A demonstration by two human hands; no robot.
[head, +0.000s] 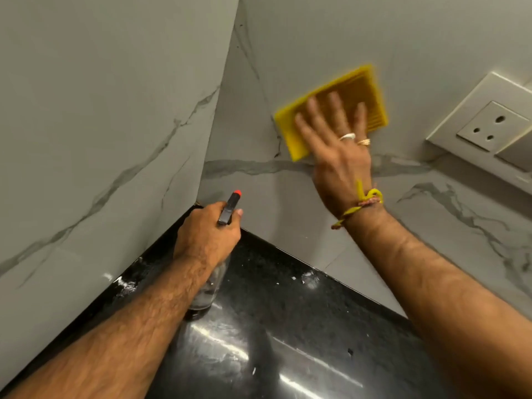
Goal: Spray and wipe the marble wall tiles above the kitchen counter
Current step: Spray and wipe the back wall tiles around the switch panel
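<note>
My right hand (335, 139) presses a yellow cloth (371, 93) flat against the white marble wall tile (316, 33) near the corner, with fingers spread and straight. The cloth is blurred by motion. My left hand (207, 234) grips the neck of a clear spray bottle (208, 289) with a black head and red nozzle tip (237, 193). The bottle stands over the black counter (273, 326), its base close to or on the surface.
A white wall socket plate (486, 122) is set in the tile to the right of the cloth. The left marble wall (100, 110) meets the back wall at a corner. White specks and smears lie on the glossy black counter.
</note>
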